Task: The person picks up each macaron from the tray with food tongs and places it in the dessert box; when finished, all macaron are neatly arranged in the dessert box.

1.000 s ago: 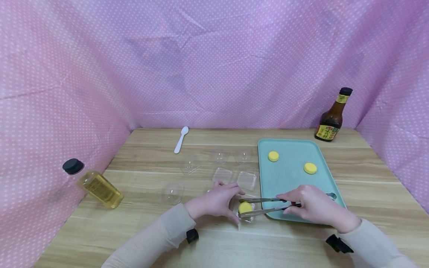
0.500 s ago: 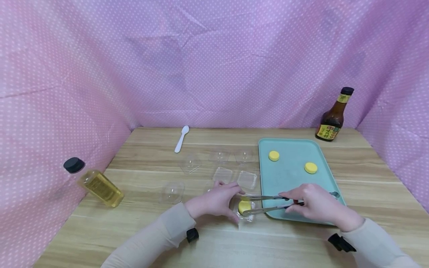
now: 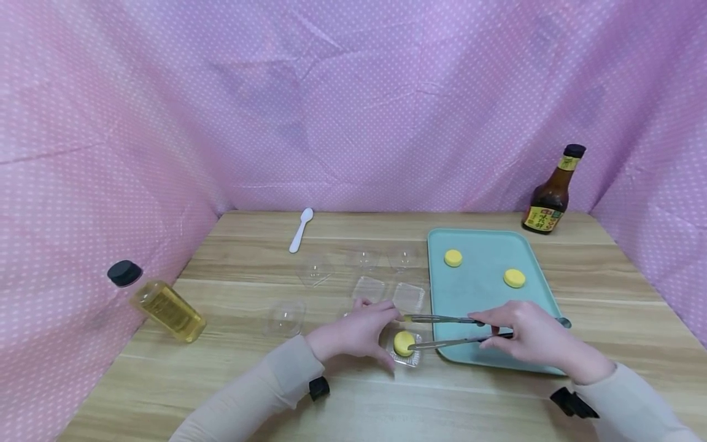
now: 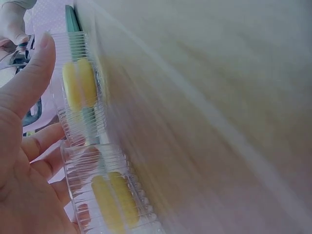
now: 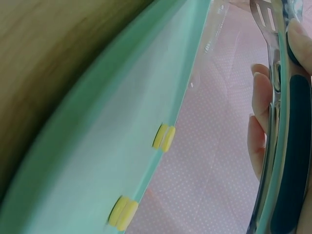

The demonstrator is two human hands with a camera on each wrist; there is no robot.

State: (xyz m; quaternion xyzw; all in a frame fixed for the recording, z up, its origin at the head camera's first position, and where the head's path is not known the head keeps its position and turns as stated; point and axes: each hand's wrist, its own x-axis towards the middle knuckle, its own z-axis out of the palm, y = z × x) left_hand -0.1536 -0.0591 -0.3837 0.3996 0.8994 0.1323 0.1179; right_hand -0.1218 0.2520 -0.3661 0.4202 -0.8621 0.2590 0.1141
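Note:
My left hand (image 3: 381, 336) holds a small clear plastic container (image 3: 412, 360) on the wooden table, thumb at its near edge, fingers at its far side. A round yellow cake (image 3: 404, 342) lies inside it. My right hand (image 3: 493, 328) grips metal tongs (image 3: 442, 319), whose arms stand apart, one tip beyond the cake and one beside it. In the left wrist view the thumb (image 4: 27, 83) stands beside one filled container (image 4: 80, 85), and a second filled container (image 4: 114, 200) lies by the fingers. The teal tray (image 3: 480, 301) carries two more yellow cakes (image 3: 453, 258) (image 3: 514, 278), which also show in the right wrist view (image 5: 164, 137) (image 5: 123, 213).
Several empty clear cups and containers (image 3: 368, 287) are scattered left of the tray. A white spoon (image 3: 301, 229) lies at the back, a yellow oil bottle (image 3: 160, 301) lies at the left edge, and a brown sauce bottle (image 3: 552, 199) stands at the back right. Pink cloth walls surround the table.
The tongs have spread apart and let go of the yellow cake, which now lies in the container. My right hand has drawn slightly right. My left hand has stayed in place.

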